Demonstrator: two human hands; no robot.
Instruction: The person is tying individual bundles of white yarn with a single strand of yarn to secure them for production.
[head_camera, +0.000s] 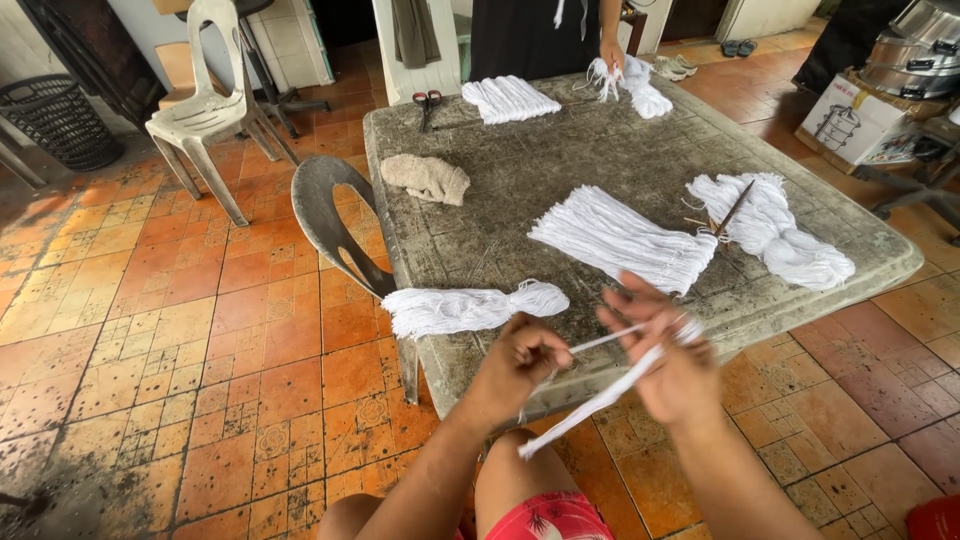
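While we sit at the near edge of the grey surface (520, 170), our left hand (515, 362) pinches a white cord (600, 392) between thumb and fingers (548, 352), curled tight around it. Our right hand (672, 360) is blurred; its fingers look partly spread, with the cord looped across them, and the cord's loose end hangs down at 7 o'clock from that hand, over our knee.

Just at 11 o'clock from the left hand lies a tied bundle of white yarn (465, 308) on the surface edge. At 12 o'clock from the right hand rests a flat sheaf of white strands (622, 238), and at 2 o'clock a looser heap of yarn (775, 228) with a thin stick (735, 208) lying on it. A beige cloth (426, 178) sits toward the far left of the surface, with scissors (428, 102) beyond it and a folded white pile (510, 98) just beside those.

At the far edge another person's hand (612, 52) touches more white yarn (632, 82). A grey chair (335, 222) leans against the left side of the surface, and a white plastic chair (212, 95) stands well apart on the orange tiled floor (200, 330).
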